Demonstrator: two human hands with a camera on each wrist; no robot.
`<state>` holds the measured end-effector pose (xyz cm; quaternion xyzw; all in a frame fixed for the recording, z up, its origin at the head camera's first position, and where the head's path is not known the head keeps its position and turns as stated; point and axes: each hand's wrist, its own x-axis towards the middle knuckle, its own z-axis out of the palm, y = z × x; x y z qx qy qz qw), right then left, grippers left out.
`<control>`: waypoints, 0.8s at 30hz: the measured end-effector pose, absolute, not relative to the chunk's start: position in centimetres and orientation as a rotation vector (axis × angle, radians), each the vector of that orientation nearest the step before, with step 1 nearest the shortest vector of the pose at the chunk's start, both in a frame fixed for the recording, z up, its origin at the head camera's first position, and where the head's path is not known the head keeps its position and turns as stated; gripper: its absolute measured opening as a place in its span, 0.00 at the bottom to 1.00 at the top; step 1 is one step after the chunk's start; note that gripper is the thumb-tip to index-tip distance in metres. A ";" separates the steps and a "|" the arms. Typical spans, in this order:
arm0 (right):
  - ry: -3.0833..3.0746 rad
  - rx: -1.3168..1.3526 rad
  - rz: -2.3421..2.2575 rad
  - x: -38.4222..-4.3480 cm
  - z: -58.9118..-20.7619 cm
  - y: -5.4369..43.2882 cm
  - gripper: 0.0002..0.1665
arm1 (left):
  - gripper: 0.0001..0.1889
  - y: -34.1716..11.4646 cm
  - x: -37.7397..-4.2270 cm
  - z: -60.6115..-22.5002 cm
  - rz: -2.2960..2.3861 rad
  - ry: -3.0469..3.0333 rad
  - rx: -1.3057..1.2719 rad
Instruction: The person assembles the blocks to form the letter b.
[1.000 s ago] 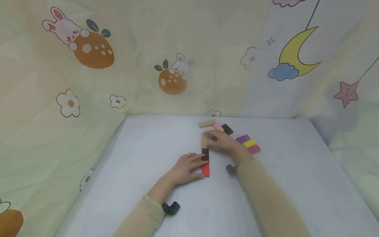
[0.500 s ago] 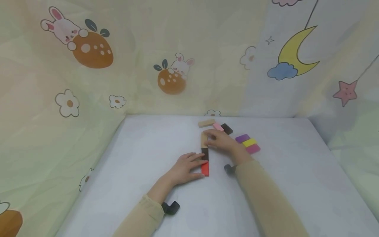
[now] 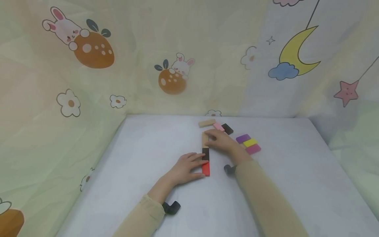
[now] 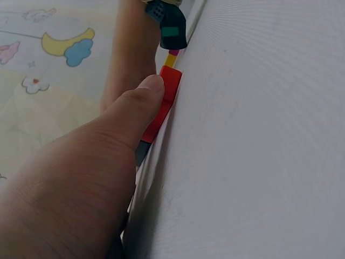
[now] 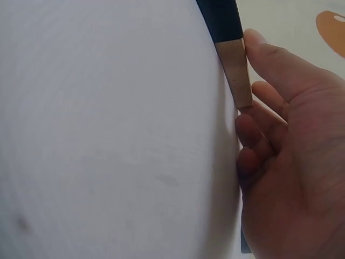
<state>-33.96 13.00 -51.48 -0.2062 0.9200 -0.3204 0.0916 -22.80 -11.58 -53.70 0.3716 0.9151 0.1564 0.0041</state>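
Observation:
Three domino-like blocks form a straight row on the white table: a red block (image 3: 206, 170) nearest, a black block (image 3: 206, 155) in the middle, a plain wooden block (image 3: 205, 141) farthest. My left hand (image 3: 184, 168) lies on the row's left side, fingers spread and nearly straight, tips touching the red and black blocks. Its thumb (image 4: 141, 102) touches the red block (image 4: 165, 102) in the left wrist view. From the right, my right hand (image 3: 222, 141) pinches the wooden block between thumb and fingers; the right wrist view shows the thumb along that wooden block (image 5: 235, 73).
Beyond the row lie another wooden block (image 3: 207, 123), a pink block (image 3: 218, 127) and a second black block (image 3: 227, 128). To the right sit purple (image 3: 243, 138), yellow (image 3: 250, 142) and magenta (image 3: 253, 149) blocks, touching. Printed cloth (image 3: 142, 65) stands around the table.
Both hands keep their places on the row. The right wrist has shifted very slightly left; the blocks look unmoved.

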 end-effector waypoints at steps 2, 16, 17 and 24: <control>2.728 -0.612 -0.959 -33.9 -51.4 13.0 0.39 | 0.30 -11.6 -22.8 -53.7 0.492 2.869 1.165; 2.733 -0.565 -0.986 -34.0 -51.9 12.9 0.41 | 0.30 -11.6 -22.8 -53.7 0.501 2.871 1.162; 2.729 -0.561 -0.989 -34.0 -52.0 12.9 0.41 | 0.30 -11.6 -22.8 -53.7 0.506 2.870 1.163; 2.725 -0.549 -1.012 -34.3 -52.3 13.0 0.38 | 0.30 -11.6 -22.7 -53.6 0.518 2.862 1.160</control>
